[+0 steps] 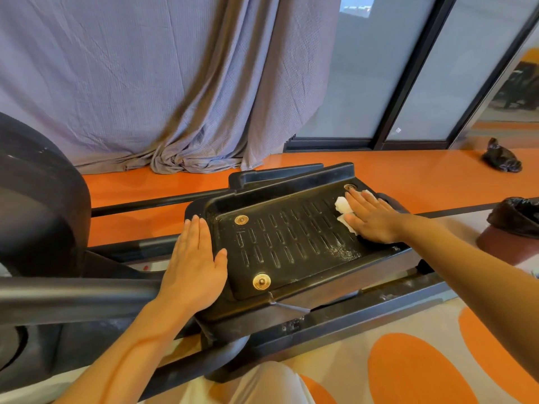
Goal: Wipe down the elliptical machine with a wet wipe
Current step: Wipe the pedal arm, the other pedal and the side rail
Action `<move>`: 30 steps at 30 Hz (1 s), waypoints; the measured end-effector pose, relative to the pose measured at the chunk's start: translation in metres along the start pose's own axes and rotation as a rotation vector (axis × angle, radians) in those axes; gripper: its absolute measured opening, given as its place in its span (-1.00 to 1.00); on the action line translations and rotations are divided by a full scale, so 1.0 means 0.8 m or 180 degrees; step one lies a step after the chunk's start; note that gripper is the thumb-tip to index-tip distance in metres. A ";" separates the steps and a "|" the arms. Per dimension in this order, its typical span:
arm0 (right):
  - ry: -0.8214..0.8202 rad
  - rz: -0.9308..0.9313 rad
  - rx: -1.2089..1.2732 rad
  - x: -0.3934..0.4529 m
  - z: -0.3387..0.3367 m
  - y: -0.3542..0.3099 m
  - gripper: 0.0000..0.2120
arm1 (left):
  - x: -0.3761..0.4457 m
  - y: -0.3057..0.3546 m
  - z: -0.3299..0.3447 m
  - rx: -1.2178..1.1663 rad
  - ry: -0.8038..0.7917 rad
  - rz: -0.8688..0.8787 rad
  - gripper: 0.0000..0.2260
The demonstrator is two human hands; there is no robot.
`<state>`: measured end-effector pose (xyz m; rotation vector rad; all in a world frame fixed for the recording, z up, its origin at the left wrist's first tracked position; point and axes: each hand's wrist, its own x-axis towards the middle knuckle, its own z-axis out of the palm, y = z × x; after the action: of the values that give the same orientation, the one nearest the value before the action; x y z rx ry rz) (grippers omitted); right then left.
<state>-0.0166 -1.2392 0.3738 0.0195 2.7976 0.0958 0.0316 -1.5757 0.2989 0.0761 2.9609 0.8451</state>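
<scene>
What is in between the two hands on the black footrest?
In the head view, only the ribbed black pedal surface and one brass bolt lie between the left hand and right hand.

Light: bright, even, soft daylight from your frosted window | Glare: sheen on orange floor | Shadows: faint | Focus: sharp centre, slight blur at edges | Distortion: wide-angle bowing at your frame's borders

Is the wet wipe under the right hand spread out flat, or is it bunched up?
Bunched up. The wet wipe shows crumpled white folds beside the fingers of the right hand, which presses it on the pedal.
</scene>
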 end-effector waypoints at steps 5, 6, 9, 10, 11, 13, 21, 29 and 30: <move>0.0247 0.0226 0.0069 0.013 0.001 -0.003 -0.39 | 0.000 0.001 -0.001 0.0024 0.0002 -0.0028 -0.36; 0.0251 0.0300 0.0110 0.014 0.001 -0.006 -0.39 | -0.001 0.002 -0.001 0.0023 -0.0005 -0.0031 -0.36; -0.0009 0.0280 0.0077 0.006 0.002 -0.006 -0.40 | -0.002 0.002 -0.002 0.0028 -0.0029 -0.0033 -0.36; -0.0159 0.0168 0.0014 -0.001 0.001 -0.004 -0.40 | -0.001 0.002 -0.002 0.0027 -0.0029 -0.0032 -0.36; -0.0326 0.0052 -0.0032 -0.008 -0.001 0.000 -0.41 | -0.001 0.001 -0.002 0.0020 -0.0032 -0.0032 -0.36; -0.0650 -0.0115 -0.0029 -0.021 -0.008 0.009 -0.39 | -0.001 0.001 -0.001 0.0032 -0.0037 -0.0019 -0.36; -0.0178 -0.0241 -0.0352 -0.001 -0.001 -0.005 -0.44 | -0.002 0.002 -0.002 0.0060 -0.0022 0.0023 -0.36; -0.0629 -0.0281 -0.0594 -0.008 -0.002 -0.009 -0.35 | -0.003 0.002 -0.003 0.0058 -0.0022 0.0041 -0.36; -0.0759 -0.0329 -0.0652 -0.011 -0.005 -0.010 -0.33 | -0.003 0.001 -0.003 0.0051 -0.0026 0.0048 -0.36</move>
<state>-0.0096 -1.2473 0.3799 -0.1528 2.5326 0.3316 0.0335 -1.5763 0.3018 0.1024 2.9634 0.8211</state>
